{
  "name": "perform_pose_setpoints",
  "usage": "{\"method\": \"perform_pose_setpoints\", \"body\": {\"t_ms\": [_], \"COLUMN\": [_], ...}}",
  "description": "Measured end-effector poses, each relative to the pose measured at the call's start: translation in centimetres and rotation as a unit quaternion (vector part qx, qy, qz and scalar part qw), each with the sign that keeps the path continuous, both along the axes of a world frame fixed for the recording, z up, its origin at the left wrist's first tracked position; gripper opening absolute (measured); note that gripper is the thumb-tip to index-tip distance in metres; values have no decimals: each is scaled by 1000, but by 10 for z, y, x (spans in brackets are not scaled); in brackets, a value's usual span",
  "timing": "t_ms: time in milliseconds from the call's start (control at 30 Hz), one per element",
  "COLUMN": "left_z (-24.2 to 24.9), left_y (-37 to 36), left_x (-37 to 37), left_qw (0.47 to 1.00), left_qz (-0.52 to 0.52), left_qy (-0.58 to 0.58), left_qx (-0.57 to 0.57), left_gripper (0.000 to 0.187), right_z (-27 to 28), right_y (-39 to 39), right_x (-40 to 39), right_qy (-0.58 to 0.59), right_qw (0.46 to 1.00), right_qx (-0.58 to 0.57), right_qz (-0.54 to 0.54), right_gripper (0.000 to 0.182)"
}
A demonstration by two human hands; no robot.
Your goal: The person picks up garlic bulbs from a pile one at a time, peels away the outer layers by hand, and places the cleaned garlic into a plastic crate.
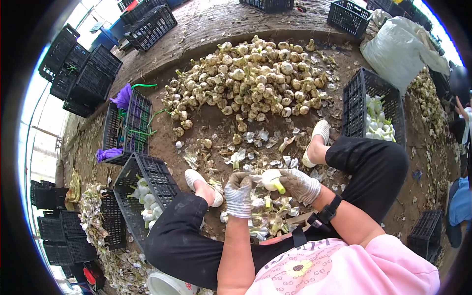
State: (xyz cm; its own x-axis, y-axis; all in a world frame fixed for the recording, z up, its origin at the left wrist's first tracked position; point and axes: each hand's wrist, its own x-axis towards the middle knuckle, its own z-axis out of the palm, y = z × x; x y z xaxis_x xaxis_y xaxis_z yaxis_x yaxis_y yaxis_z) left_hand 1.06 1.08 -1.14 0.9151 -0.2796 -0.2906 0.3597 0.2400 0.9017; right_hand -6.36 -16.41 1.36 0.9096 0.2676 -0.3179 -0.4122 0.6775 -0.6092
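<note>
My right hand [301,186], in a dirty striped glove, is wrapped round a white garlic bulb [271,180] with a short green stem pointing down. Just left of the bulb, my left hand [239,189], gloved too, has its fingers pinched on a thin pale piece of skin [254,178] at the bulb's side. Both hands are above the ground between my knees. Peeled skins and cut stems [275,216] lie below them. Beyond my feet spreads a big heap of unpeeled garlic [255,78].
Black crates with cleaned garlic stand at left [162,179] and right [399,105]. A crate with purple netting [138,120] is at the left. A white sack [396,51] lies upper right, a white bucket [169,285] lower left. Another person [459,196] is at the far right.
</note>
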Motion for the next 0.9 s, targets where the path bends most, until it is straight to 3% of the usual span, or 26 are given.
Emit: {"method": "perform_pose_setpoints", "body": {"t_ms": [133, 167, 267, 300, 433, 533, 600, 633, 667, 733, 833, 900], "left_z": [11, 14, 27, 30, 18, 21, 45, 54, 47, 36, 31, 29], "left_y": [5, 5, -4, -6, -7, -4, -10, -15, -13, -13, -14, -16], "left_x": [0, 2, -3, -5, -12, -12, -11, -11, -11, -17, -14, -10], "left_qw": [996, 996, 999, 996, 980, 957, 937, 930, 906, 955, 981, 987], "left_qz": [24, -10, -32, -59, -39, -15, -4, -14, -64, -190, -107, -41], "left_qy": [61, 62, 0, -71, -169, -231, -294, -331, -367, -201, -131, -116], "left_qx": [-59, -66, -36, -8, 100, 176, 189, 157, 199, 102, 93, 105], "left_gripper": [7, 13, 32, 40, 40, 45, 50, 63, 70, 71, 59, 49], "right_z": [-5, -6, -3, -1, 9, -7, 0, 2, 2, -1, -5, 6], "right_y": [-5, -7, -5, -4, -1, -3, 1, 2, 3, 4, 1, -1], "right_x": [2, 1, 0, 0, 3, 0, 0, 2, 3, 0, 5, 2], "right_qy": [-46, -50, -56, -54, -40, 7, 13, 18, 23, 35, 92, -15], "right_qw": [997, 995, 998, 998, 985, 999, 996, 996, 996, 997, 994, 983], "right_qx": [60, 83, 17, 29, 169, 42, 85, 82, 79, 74, 47, -181], "right_qz": [-28, -22, -32, -21, -4, -8, -30, -27, -24, 3, 18, -36], "right_gripper": [60, 63, 68, 72, 68, 68, 54, 51, 48, 49, 57, 58]}}
